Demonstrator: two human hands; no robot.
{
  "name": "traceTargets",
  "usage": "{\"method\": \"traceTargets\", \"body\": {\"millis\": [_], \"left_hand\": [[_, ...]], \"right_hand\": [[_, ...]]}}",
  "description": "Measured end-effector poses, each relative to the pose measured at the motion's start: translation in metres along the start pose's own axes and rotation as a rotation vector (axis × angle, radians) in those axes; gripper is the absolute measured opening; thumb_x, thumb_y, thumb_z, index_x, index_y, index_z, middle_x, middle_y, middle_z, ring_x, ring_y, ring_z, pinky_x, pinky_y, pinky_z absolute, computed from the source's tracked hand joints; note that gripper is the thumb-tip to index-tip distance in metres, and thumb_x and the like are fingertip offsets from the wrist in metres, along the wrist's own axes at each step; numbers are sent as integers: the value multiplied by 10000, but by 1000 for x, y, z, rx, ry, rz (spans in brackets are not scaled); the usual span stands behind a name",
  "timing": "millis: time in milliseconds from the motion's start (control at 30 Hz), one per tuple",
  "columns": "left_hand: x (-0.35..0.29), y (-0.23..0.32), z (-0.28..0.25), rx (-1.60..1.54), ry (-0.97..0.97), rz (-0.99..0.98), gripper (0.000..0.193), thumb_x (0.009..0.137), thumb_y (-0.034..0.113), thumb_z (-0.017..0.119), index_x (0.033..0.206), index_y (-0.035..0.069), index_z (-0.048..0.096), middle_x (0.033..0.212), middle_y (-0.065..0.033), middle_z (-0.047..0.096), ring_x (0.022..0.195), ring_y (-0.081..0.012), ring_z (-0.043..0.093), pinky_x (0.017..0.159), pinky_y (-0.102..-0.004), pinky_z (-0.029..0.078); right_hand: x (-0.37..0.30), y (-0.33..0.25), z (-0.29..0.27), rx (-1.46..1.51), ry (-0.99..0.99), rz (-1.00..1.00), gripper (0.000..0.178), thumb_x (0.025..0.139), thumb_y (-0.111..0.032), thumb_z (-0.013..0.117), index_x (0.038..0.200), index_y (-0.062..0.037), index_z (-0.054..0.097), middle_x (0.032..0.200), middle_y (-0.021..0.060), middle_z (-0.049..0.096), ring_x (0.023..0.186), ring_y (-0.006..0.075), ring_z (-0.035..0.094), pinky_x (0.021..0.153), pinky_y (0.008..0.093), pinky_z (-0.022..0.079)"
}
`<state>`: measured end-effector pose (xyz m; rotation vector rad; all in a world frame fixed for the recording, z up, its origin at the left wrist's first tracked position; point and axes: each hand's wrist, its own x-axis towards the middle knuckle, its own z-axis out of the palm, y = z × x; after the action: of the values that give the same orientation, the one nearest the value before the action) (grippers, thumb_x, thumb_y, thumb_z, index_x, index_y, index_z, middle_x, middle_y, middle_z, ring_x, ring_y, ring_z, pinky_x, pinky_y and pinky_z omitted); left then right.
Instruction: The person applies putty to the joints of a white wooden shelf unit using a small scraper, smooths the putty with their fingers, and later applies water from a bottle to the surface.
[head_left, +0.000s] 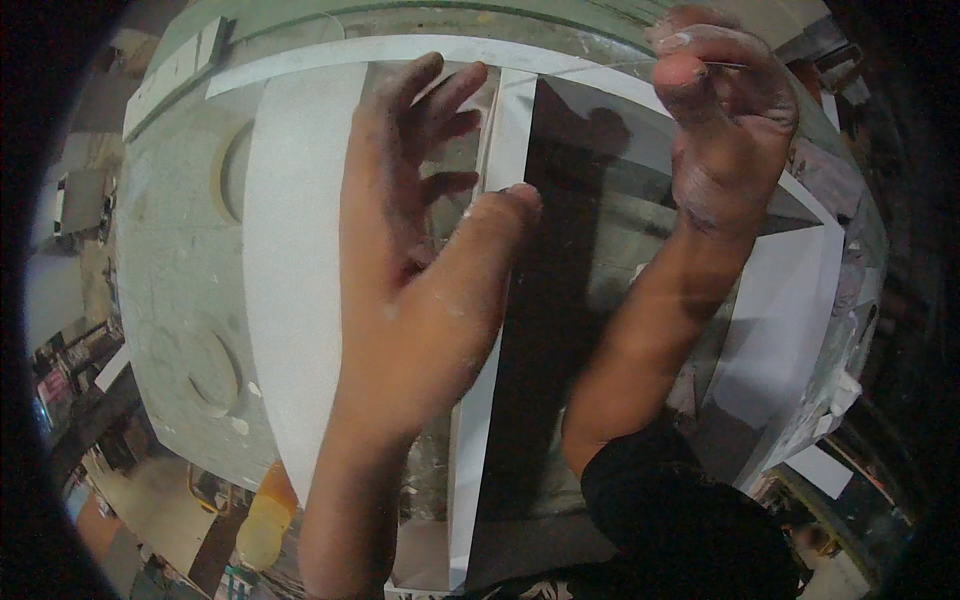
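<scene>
A white box-like frame (512, 120) lies in front of me, with a long narrow divider running from its far edge toward me. Over the divider hovers my left hand (420, 260), its fingers spread and slightly curled, holding nothing. My right hand (735, 110) is raised over the frame's far right part, fingers bent into a pinch. A thin pale strand (600, 66) runs from these fingers leftward toward the far end of the divider; where it ends is hard to make out. White dust or residue marks the fingers of both hands.
The frame rests on a worn greenish table (180, 290). Two ring-shaped pieces (215, 375) lie at its left, and a white strip (180, 80) at the far left corner. A yellowish bottle-like object (265, 520) is at the near left edge. Clutter surrounds the table.
</scene>
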<state>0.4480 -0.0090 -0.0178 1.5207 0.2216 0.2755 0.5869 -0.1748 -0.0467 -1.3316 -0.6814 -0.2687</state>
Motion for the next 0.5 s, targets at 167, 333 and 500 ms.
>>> {"method": "traceTargets", "body": {"millis": [167,333,500], "left_hand": [[-1,-9,-3,457,9,368,672,855,136,644,1465,18,387,1416,-190,528,1324,-271,482,1118,-404,336],[-19,-9,6,324,37,248,706,869,156,656,1466,-39,333,1411,-252,497,1337,-340,480,1129,-439,336],[-29,-1,16,549,58,233,773,838,77,702,1476,-41,282,1410,-244,474,1277,-352,537,1072,-424,411]], "right_hand": [[9,6,13,-7,-162,-183,300,624,-107,941,796,-68,699,806,29,692,852,139,636,784,307,508],[9,-2,31,-59,-282,-185,305,579,-148,951,775,-72,731,804,7,718,934,157,632,830,319,503],[-3,-14,39,132,-210,141,285,597,-149,949,779,-76,742,823,33,713,925,161,642,796,318,528]]}}
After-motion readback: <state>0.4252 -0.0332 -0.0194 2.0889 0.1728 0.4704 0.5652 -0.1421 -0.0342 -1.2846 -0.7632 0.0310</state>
